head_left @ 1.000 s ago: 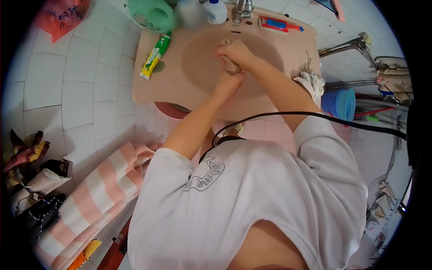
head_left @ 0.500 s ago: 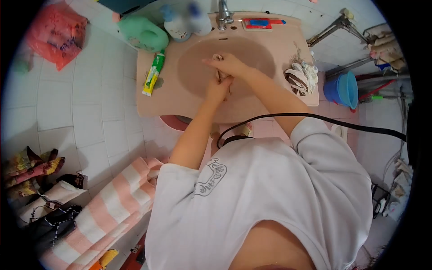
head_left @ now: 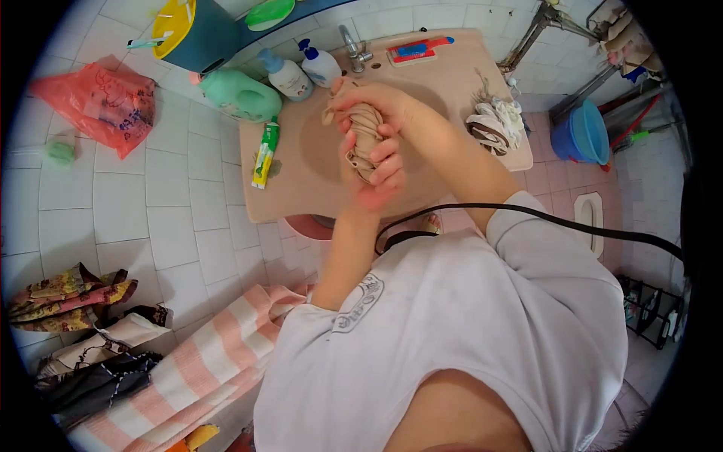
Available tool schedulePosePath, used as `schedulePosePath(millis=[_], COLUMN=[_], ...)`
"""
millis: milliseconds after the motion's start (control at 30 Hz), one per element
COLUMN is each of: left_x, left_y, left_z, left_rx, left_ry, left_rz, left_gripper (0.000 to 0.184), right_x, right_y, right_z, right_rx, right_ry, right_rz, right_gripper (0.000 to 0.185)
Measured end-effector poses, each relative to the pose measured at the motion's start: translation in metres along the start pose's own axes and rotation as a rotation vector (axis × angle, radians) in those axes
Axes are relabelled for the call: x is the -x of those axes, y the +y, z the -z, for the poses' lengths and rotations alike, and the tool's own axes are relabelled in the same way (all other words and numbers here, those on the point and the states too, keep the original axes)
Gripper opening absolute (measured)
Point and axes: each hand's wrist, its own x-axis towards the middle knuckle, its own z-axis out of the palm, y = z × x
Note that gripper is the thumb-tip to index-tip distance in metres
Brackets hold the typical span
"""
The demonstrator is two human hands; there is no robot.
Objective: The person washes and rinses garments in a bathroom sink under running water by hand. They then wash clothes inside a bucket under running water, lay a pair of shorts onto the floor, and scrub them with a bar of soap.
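A beige cloth [head_left: 364,134], bunched and twisted, is held between my two hands above the pink sink basin [head_left: 312,143]. My left hand [head_left: 380,169] wraps its fingers round the lower part of the bundle. Higher up, my right hand [head_left: 376,102] grips the top, with a bit of fabric sticking out at its left. The chrome faucet [head_left: 355,53] stands behind the basin. Left of the hands, a green and yellow tube [head_left: 265,154] lies on the sink's edge.
Along the left back stand a green jug [head_left: 241,96] and two pump bottles [head_left: 288,77]. A red and blue brush [head_left: 420,50] lies behind the basin. White and brown cloths [head_left: 495,126] rest at the sink's right; a blue bucket [head_left: 581,134] is beyond. A black cable [head_left: 542,216] crosses my right arm.
Both hands have risen nearer to me with the cloth, and more of it shows. The view has shifted, bringing a blue shelf and a yellow-lined cup into sight at the upper left.
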Motion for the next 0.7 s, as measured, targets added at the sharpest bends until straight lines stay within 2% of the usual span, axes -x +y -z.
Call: schedulePosePath(millis=[33,100,133,200,233,300,333,400,433,500,533,600,667,700], left_x=[0.001,0.005,0.005,0.004,0.003,0.003,0.001,0.000,0.000,-0.005,-0.004,-0.002,-0.004,-0.004], left_y=[0.003,0.009,0.011,0.014,0.015,0.019,0.022,0.025,0.024,0.019,0.024,0.042,0.039,0.040], left_z=[0.000,0.003,0.004,0.004,0.007,0.017,0.024,0.041,0.048,0.064,0.081,0.115,0.114,0.109], left_rx=[-0.001,-0.399,-0.400,-0.669,-0.667,-0.866,-0.861,-1.070,-1.068,-1.266,-1.265,-1.498,-1.408,-1.299], left_ry=[0.000,0.264,0.268,0.440,0.442,0.610,0.609,0.711,0.711,0.923,0.909,0.980,1.004,0.940], left_rz=[0.000,-0.018,-0.017,0.003,0.004,-0.026,-0.028,-0.146,-0.144,-0.364,-0.341,-0.246,-0.227,-0.136], left_gripper=[0.034,0.025,0.025,0.020,0.020,0.019,0.019,0.016,0.016,0.015,0.015,0.016,0.031,0.024], right_x=[0.000,0.000,-0.003,-0.011,-0.014,-0.019,-0.021,-0.025,-0.028,-0.031,-0.031,-0.032,-0.037,-0.039], right_y=[-0.004,-0.005,-0.002,0.006,0.010,0.020,0.023,0.031,0.038,0.055,0.063,0.077,0.088,0.089], right_z=[-0.003,-0.007,-0.004,0.006,0.010,0.015,0.016,0.018,0.021,0.034,0.042,0.061,0.092,0.104], right_rx=[0.001,0.285,0.281,0.398,0.396,0.620,0.622,1.232,1.231,1.388,1.389,1.470,1.384,1.384], right_ry=[-0.001,0.112,0.112,0.133,0.134,0.236,0.236,0.356,0.358,0.466,0.492,0.566,0.540,0.588], right_rz=[0.000,-0.028,-0.028,-0.062,-0.063,-0.022,-0.027,0.083,0.081,0.186,0.182,0.233,0.287,0.287], right_gripper=[0.021,0.023,0.023,0.021,0.021,0.023,0.023,0.034,0.034,0.043,0.043,0.045,0.054,0.054])
